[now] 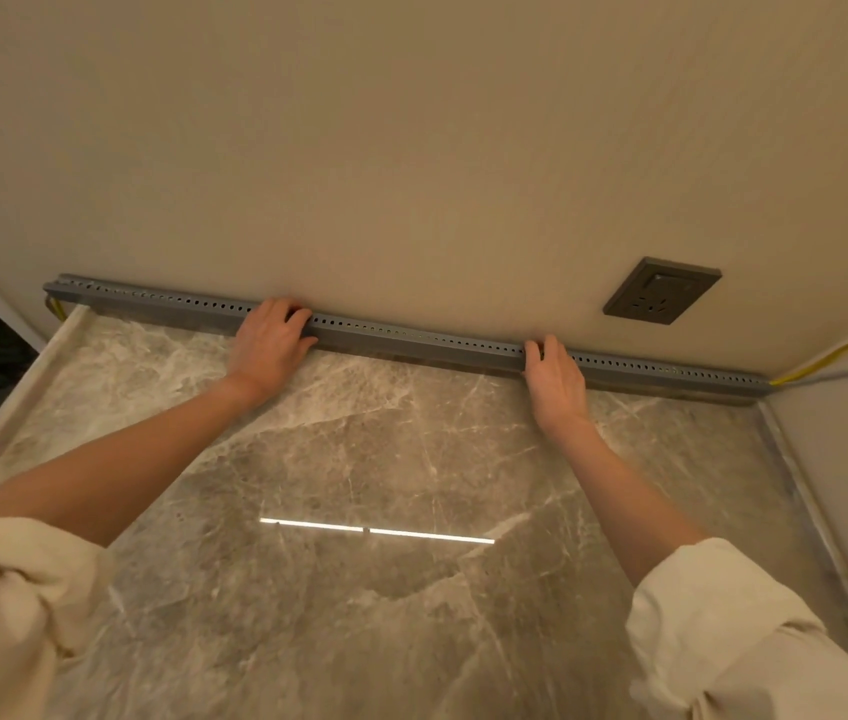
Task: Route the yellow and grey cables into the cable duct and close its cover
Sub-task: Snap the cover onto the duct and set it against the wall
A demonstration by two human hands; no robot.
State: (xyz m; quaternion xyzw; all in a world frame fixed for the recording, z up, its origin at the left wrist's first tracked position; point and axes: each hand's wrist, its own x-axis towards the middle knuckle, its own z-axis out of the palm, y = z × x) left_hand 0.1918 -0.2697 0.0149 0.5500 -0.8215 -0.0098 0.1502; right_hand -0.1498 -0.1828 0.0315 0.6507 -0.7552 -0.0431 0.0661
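duct (411, 341) along far tabletop (359, 459) edge at wall | left hand (268, 343), right hand (557, 379): each grip pressed flat on cover | we judge risk: yellow cable (837, 356) pinched, cover unlatched between hands

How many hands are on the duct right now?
2. Left hand grips the duct left of its middle; right hand presses on it further right, below the socket.

warm, dim yellowish light falls from above me, and a bright strip of glare (376, 530) reflects off the marble counter (359, 449). the wide lens bends the wall (359, 122) edges, and my sleeves (723, 631) look soft at the bottom corners.
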